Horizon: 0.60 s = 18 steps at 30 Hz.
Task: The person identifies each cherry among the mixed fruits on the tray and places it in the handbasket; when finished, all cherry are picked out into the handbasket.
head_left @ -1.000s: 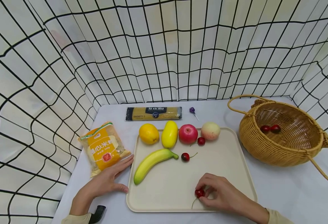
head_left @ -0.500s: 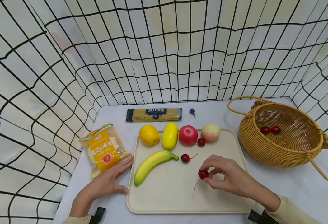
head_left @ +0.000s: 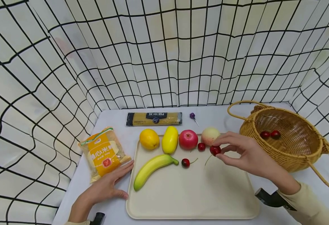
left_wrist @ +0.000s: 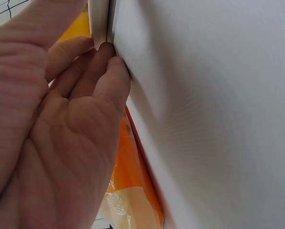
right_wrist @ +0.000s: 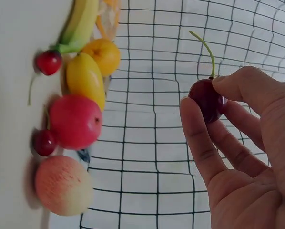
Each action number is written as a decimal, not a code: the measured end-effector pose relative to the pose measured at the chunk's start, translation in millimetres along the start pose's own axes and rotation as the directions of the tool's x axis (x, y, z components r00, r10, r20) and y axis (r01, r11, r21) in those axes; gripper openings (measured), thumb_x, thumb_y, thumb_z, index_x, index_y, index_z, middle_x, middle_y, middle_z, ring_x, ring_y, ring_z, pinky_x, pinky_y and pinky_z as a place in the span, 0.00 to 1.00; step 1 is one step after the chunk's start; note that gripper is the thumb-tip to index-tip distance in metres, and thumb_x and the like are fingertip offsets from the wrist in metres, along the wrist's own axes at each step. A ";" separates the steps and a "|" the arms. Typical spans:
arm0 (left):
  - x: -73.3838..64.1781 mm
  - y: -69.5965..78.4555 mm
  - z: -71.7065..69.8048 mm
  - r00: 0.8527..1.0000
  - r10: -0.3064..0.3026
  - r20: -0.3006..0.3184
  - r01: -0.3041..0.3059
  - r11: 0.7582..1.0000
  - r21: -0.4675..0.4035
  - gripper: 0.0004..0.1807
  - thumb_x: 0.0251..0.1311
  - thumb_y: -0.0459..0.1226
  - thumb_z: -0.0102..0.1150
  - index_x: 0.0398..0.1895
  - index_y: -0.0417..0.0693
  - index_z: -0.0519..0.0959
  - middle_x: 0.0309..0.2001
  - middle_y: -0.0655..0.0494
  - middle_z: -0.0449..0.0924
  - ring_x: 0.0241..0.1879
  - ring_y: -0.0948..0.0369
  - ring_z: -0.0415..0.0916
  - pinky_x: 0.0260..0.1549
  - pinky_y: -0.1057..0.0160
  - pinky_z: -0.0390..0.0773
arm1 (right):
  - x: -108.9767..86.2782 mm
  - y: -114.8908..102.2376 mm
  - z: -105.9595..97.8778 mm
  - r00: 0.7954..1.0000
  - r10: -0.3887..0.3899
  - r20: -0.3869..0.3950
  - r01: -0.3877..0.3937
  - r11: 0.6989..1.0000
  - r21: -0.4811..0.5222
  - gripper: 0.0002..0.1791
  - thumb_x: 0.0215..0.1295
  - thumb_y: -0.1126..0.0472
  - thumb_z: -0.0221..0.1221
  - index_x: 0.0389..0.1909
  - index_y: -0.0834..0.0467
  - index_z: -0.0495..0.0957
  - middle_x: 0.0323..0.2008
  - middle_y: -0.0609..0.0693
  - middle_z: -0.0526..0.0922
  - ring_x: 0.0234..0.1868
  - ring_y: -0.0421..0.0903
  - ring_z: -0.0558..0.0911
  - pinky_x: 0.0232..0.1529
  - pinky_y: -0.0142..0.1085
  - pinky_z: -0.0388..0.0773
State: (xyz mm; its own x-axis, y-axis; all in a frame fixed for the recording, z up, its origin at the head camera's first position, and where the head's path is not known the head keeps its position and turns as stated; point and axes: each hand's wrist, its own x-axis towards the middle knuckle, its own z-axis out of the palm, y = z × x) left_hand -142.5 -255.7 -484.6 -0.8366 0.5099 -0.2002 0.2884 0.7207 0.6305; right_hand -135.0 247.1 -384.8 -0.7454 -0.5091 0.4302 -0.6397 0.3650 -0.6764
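Note:
Between thumb and fingertips my right hand (head_left: 246, 151) pinches a dark red cherry (right_wrist: 207, 99), its green stem sticking out. In the head view that hand is over the right part of the beige tray (head_left: 192, 200), close to the pale peach (head_left: 209, 135). My left hand (head_left: 105, 185) lies at the tray's left edge with fingers extended, beside the yellow-orange food bag (head_left: 104, 153). On the tray are two more cherries, one near the middle (head_left: 185, 162) and one by the red apple (head_left: 188, 139). The wicker basket (head_left: 288, 140) at the right holds two cherries (head_left: 270, 134).
A banana (head_left: 153, 170), a lemon (head_left: 149, 139) and a yellow oblong fruit (head_left: 170, 139) lie on the tray. Behind it are a spaghetti pack (head_left: 154, 119) and a purple lollipop (head_left: 192, 116). Black netting over white cloth surrounds the table.
My right hand has carried the cherry from the tray's front area up and to the right, toward the peach and basket. My left hand has stayed at the tray's edge.

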 end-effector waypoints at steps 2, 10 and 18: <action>-0.5 0.6 -0.9 1.000 -0.007 0.002 0.007 1.000 0.002 0.62 0.43 0.60 0.81 0.85 0.62 0.63 0.86 0.55 0.57 0.85 0.43 0.56 0.77 0.36 0.59 | 4.6 0.8 -7.4 1.000 0.010 -0.009 -0.010 1.000 0.002 0.29 0.57 0.77 0.75 0.56 0.50 0.85 0.53 0.42 0.87 0.53 0.37 0.86 0.48 0.33 0.91; -4.2 1.2 0.1 0.999 0.030 -0.021 -0.030 1.000 0.006 0.62 0.43 0.61 0.81 0.84 0.60 0.64 0.86 0.52 0.59 0.83 0.43 0.58 0.80 0.56 0.65 | 21.6 8.2 -38.0 0.999 0.032 -0.011 -0.032 0.997 -0.073 0.27 0.58 0.75 0.75 0.55 0.49 0.85 0.52 0.42 0.87 0.53 0.35 0.85 0.49 0.28 0.90; -3.0 1.7 -2.0 0.999 0.040 -0.020 -0.040 0.999 0.005 0.62 0.42 0.61 0.81 0.84 0.60 0.64 0.86 0.52 0.59 0.83 0.42 0.58 0.80 0.62 0.65 | 37.2 19.3 -85.0 1.000 -0.012 0.013 0.013 0.995 -0.100 0.28 0.58 0.80 0.72 0.57 0.55 0.85 0.53 0.44 0.86 0.48 0.34 0.89 0.47 0.26 0.89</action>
State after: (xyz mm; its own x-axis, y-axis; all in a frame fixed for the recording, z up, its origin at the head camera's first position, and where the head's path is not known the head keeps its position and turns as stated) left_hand -140.5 -257.0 -481.4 -0.8337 0.5288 -0.1592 0.3241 0.7018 0.6344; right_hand -191.0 301.5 -331.1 -0.7353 -0.5238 0.4301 -0.6649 0.4343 -0.6077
